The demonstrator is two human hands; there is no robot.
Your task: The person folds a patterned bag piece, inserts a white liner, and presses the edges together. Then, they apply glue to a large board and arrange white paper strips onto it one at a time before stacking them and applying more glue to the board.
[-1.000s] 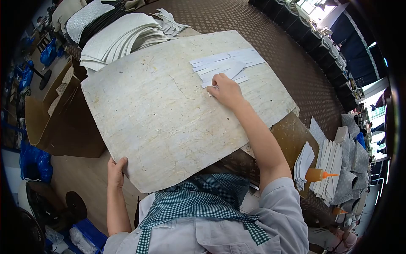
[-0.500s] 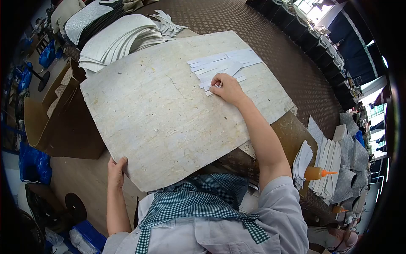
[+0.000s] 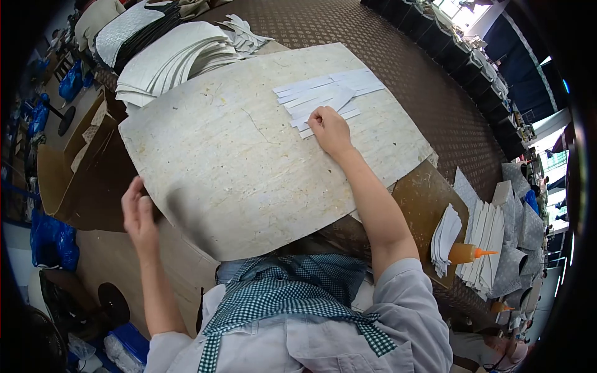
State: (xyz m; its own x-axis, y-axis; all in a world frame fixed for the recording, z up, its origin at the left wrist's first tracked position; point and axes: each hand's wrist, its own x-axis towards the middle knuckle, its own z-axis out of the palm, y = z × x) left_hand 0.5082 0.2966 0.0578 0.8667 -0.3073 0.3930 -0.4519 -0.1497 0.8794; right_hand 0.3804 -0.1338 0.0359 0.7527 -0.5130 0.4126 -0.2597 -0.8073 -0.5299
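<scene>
A large off-white board (image 3: 249,168), stained and scratched, lies in front of me. Near its far right side, white strips (image 3: 311,93) lie side by side, with one strip slanting across the others. Over the lower ends of these strips is my right hand (image 3: 331,129), its fingers curled into a pinch. What the fingertips hold is hidden. My left hand (image 3: 142,217) is raised just off the board's left edge, slightly blurred, with fingers apart and nothing in it. A blurred dark shadow falls on the board beside it.
A stack of white sheets (image 3: 171,59) stands beyond the board. Left is a cardboard box (image 3: 78,180). At right, a brown board (image 3: 423,202) bears white pieces (image 3: 446,239) and an orange-tipped glue bottle (image 3: 463,253); more white strips (image 3: 482,242) and grey rolls (image 3: 516,255) lie beyond.
My left hand has let go of the board's near left corner and moved up and left. The board has turned or tilted slightly at its near edge. My right hand has shifted slightly.
</scene>
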